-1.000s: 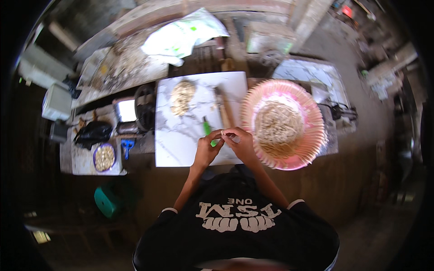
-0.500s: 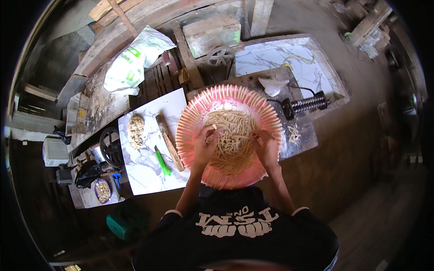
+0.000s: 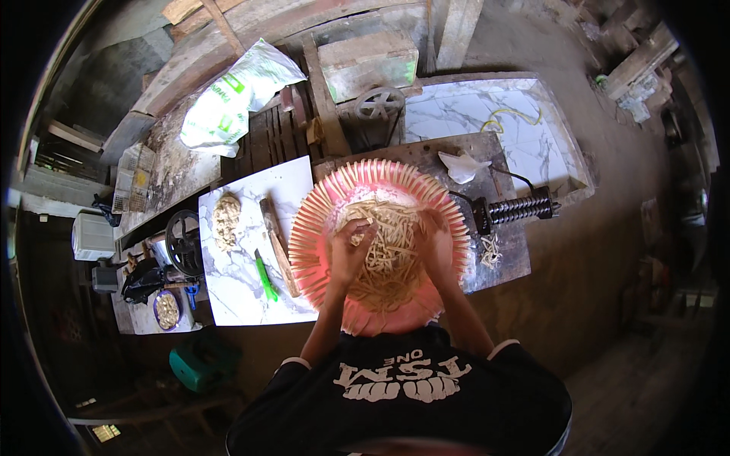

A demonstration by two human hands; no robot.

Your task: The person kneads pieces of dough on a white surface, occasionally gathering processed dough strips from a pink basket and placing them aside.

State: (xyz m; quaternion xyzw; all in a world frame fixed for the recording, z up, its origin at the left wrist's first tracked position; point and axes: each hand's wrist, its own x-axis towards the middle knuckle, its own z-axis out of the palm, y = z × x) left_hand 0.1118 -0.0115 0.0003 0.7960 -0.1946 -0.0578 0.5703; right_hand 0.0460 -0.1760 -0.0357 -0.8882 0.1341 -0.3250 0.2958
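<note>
Marble surface (image 3: 236,292) left of the pink tray (image 3: 319,235); both hands (left (image 3: 348,254), right (image 3: 435,247)) grip noodles (image 3: 388,251) inside it.

The scene is a rough, dim workshop with an earthen floor (image 3: 608,251), brown and dusty, brighter on the right where daylight falls. A long counter (image 3: 251,296) runs across the middle, topped with white marble-patterned slabs; a second marble slab (image 3: 487,121) lies farther back on the right. Behind it stand weathered wooden planks (image 3: 182,83) and beams (image 3: 456,30), with a worn wooden box (image 3: 369,64) among them. A white and green sack (image 3: 232,99) leans on the planks. Two dark iron wheels (image 3: 182,243) sit by the counter. A wire cage (image 3: 133,178) rests on the left, and a green plastic container (image 3: 194,365) stands on the floor below.
</note>
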